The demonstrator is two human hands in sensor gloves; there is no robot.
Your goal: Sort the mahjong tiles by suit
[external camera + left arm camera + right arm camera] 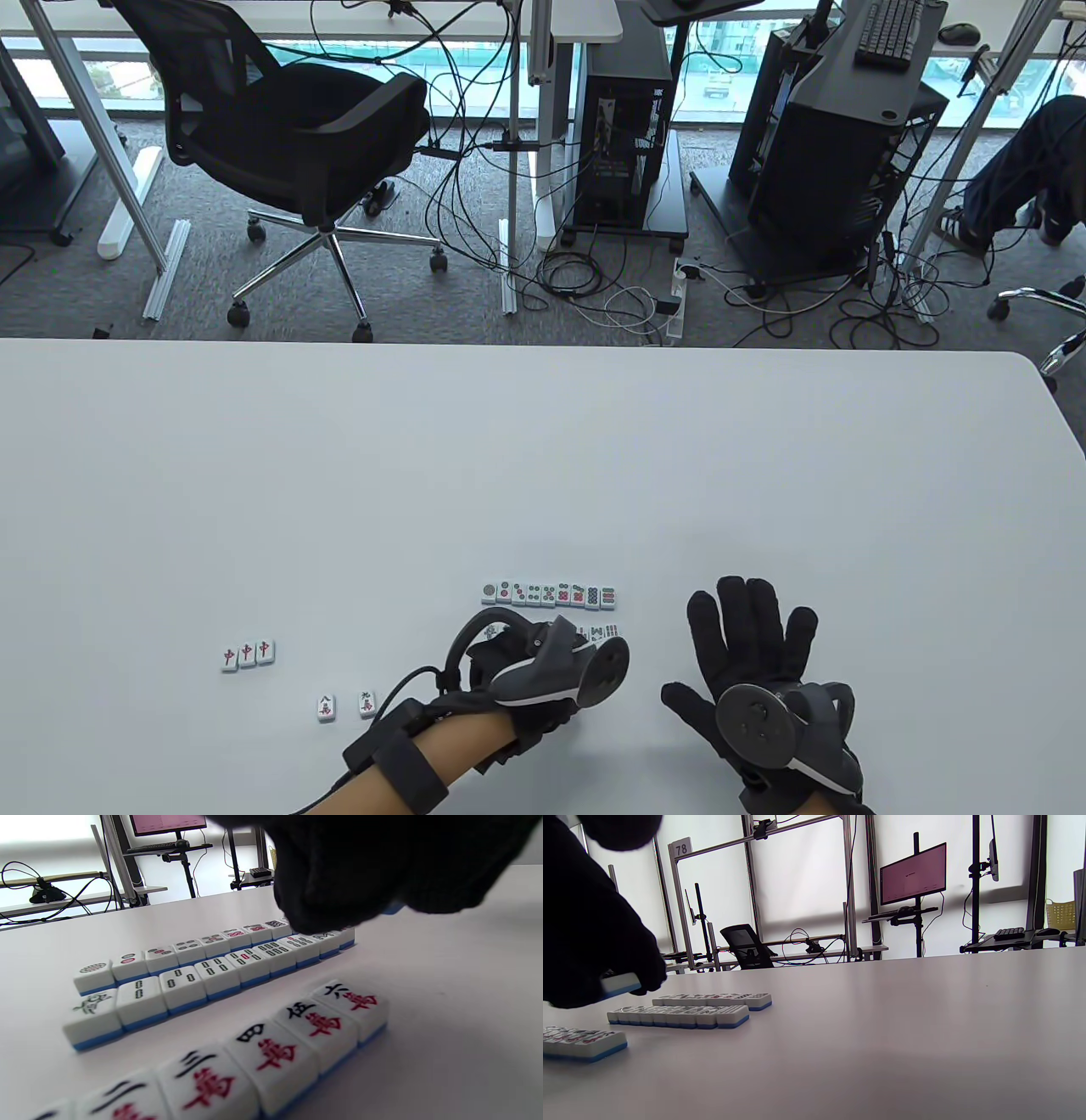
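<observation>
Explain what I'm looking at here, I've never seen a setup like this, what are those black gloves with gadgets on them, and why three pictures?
These are a person's two hands in black sensor gloves, each with a tracker strapped to its back; the fingers stay free. The table view looks down from above: left hand, right hand. The other two pictures come from small cameras on each wrist, low to the table.

On the table lie mahjong tiles sorted by suit: a circles row, a bamboo row, and a character row nearest the left wrist camera. Off to the left sit three red tiles and two loose character tiles.

The left hand holds a blue-backed tile just above the rows. The right hand lies spread open and holds nothing.
</observation>
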